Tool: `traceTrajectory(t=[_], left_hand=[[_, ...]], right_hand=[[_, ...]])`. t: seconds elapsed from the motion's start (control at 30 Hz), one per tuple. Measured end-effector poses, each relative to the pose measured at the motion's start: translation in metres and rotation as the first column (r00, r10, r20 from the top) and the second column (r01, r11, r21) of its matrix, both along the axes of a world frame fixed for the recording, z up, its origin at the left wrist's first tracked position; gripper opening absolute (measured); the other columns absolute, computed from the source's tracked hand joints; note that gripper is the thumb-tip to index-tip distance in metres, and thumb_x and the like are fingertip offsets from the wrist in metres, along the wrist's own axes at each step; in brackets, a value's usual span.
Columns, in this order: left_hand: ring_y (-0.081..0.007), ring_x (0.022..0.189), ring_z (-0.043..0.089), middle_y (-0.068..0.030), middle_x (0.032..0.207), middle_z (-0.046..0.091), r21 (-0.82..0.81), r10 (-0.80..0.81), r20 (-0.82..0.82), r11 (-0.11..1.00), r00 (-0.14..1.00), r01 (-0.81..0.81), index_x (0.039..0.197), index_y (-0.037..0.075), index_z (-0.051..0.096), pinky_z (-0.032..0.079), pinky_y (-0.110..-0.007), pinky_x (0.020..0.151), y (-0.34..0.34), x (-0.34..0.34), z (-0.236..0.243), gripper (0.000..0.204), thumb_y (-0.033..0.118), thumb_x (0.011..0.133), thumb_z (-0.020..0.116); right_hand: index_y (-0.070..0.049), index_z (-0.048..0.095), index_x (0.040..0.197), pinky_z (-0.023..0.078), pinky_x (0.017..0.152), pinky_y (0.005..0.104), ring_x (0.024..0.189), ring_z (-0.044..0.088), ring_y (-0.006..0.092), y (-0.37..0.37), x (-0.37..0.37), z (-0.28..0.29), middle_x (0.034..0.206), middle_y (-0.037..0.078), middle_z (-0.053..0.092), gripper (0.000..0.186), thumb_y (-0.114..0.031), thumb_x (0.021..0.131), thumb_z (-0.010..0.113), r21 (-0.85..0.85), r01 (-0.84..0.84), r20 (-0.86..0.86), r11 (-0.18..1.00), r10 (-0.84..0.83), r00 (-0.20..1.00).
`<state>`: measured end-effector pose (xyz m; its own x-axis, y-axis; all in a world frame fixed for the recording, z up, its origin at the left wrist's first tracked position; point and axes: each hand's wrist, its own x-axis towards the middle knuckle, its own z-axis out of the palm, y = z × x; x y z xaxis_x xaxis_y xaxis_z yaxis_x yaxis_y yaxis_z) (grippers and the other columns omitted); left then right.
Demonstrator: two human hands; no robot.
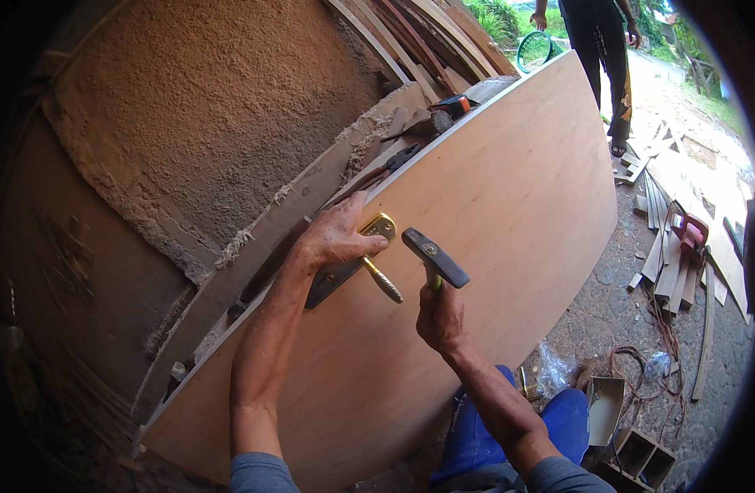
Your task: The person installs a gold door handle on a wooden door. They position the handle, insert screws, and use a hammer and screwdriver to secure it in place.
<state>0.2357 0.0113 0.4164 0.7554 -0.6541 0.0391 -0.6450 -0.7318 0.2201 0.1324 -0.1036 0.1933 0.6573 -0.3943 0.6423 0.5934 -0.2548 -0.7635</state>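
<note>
A light brown wooden door [509,197] stands on edge in front of me, slanting from lower left to upper right. My left hand [338,233] lies over its upper edge, thumb pressing a brass door handle [383,281] with a long backplate against the door's face. Part of that plate looks dark, and my fingers hide some of it. In my right hand [441,319] is a hammer [436,258], gripped by its greenish handle close below the dark metal head. The head hangs just right of the door handle, apart from it.
Behind the door, pliers [402,158] and an orange-black tape measure [453,105] lie along a ledge by a rough wall. A person [601,57] stands at the far right. A red power tool [690,232] rests among wood offcuts; cables and an open box [605,409] lie nearer.
</note>
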Motion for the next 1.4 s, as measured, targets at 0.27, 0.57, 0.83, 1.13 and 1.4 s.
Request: traceTrajectory(t=[0.27, 0.57, 0.83, 1.13, 1.4], left_hand=[[-0.0403, 0.127, 0.06, -0.0268, 0.133, 0.063, 0.018, 0.047, 0.051, 0.999, 0.998, -0.048, 0.133, -0.001, 0.052, 0.047, -0.047, 0.107, -0.003, -0.003, -0.002, 0.079, 0.041, 0.075, 0.084], [-0.0236, 0.105, 0.071, -0.0146, 0.112, 0.073, -0.126, 0.053, -0.094, 0.99, 0.994, -0.065, 0.131, 0.0, 0.055, 0.057, -0.04, 0.09, -0.02, -0.01, -0.01, 0.087, 0.043, 0.068, 0.097], [-0.0229, 0.105, 0.064, -0.0114, 0.112, 0.066, -0.129, -0.001, -0.067, 0.992, 0.998, -0.008, 0.129, 0.001, 0.055, 0.053, -0.038, 0.093, -0.025, -0.004, -0.013, 0.075, 0.04, 0.077, 0.093], [-0.0224, 0.117, 0.059, -0.0112, 0.124, 0.062, -0.158, -0.092, -0.189, 0.985, 0.978, 0.062, 0.139, 0.0, 0.049, 0.045, -0.038, 0.103, -0.003, 0.021, -0.016, 0.075, 0.041, 0.086, 0.082], [-0.0212, 0.112, 0.06, -0.011, 0.119, 0.062, -0.147, -0.107, -0.124, 0.985, 0.986, 0.089, 0.138, 0.001, 0.051, 0.046, -0.037, 0.1, 0.007, 0.04, -0.023, 0.072, 0.039, 0.085, 0.084]], right_hand=[[-0.004, 0.038, 0.151, 0.046, 0.057, 0.0419, 0.06, 0.055, 0.0282, -0.015, -0.015, -0.015, 0.073, 0.011, 0.053, 0.046, -0.016, 0.108, 0.05, 0.051, 0.12, 0.102, 0.991, -0.125, 0.987], [-0.002, 0.041, 0.146, 0.052, 0.073, 0.0592, 0.092, 0.07, 0.0437, -0.099, -0.103, -0.283, 0.102, 0.029, 0.067, 0.046, -0.018, 0.103, 0.048, -0.004, 0.519, -0.756, 0.855, -0.342, 0.558], [-0.005, 0.04, 0.144, 0.052, 0.091, 0.0595, 0.108, 0.064, 0.0516, -0.089, -0.152, -0.43, 0.118, 0.03, 0.059, 0.068, -0.014, 0.082, 0.067, -0.107, 0.54, -0.952, 0.835, -0.243, 0.187], [-0.002, 0.064, 0.129, 0.05, 0.101, 0.0514, 0.114, 0.064, 0.046, -0.128, -0.194, -0.373, 0.116, 0.03, 0.068, 0.039, -0.02, 0.095, 0.057, -0.08, 0.094, -0.878, 0.992, -0.115, 0.465], [-0.003, 0.069, 0.12, 0.052, 0.098, 0.0491, 0.112, 0.066, 0.0414, -0.196, -0.385, -0.341, 0.116, 0.022, 0.071, 0.03, -0.02, 0.098, 0.057, -0.342, 0.424, -0.849, 0.838, -0.47, 0.243]])
